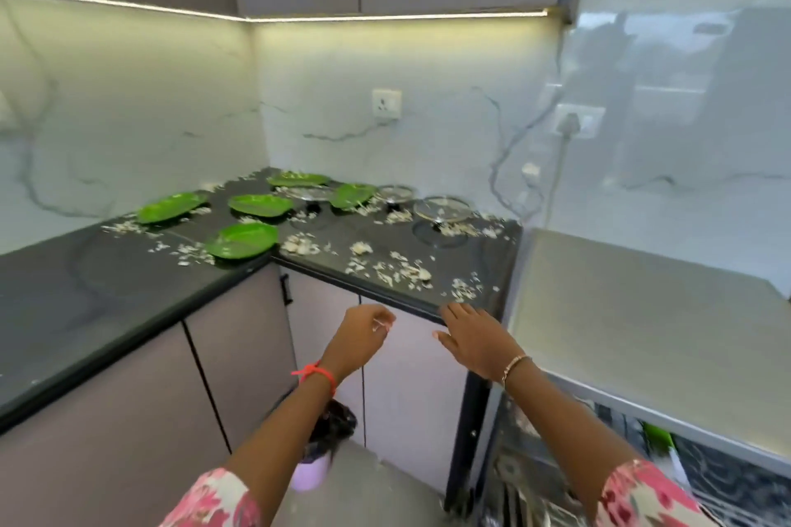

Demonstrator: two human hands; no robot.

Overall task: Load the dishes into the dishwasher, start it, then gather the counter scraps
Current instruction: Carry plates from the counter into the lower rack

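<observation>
Green plates [242,240] and pale scraps [398,270] are seen strewn over the black counter [85,291] at mid-frame, while below its edge a white bit [382,325] is pinched in the left hand [364,334], the right hand [475,334] spread flat at the lip.

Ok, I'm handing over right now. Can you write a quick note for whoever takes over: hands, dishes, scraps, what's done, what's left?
Left hand: fingers curled, apparently pinching a small white scrap just below the counter edge.
Right hand: open, fingertips at the counter edge.
Dishes: five green plates and three glass lids sit on the counter, with loose scraps scattered around them.
Dishwasher: its rack shows at lower right, too blurred to tell the contents.
Done: little, if anything.
Left: load the dishes, start the machine, gather the scraps.
</observation>
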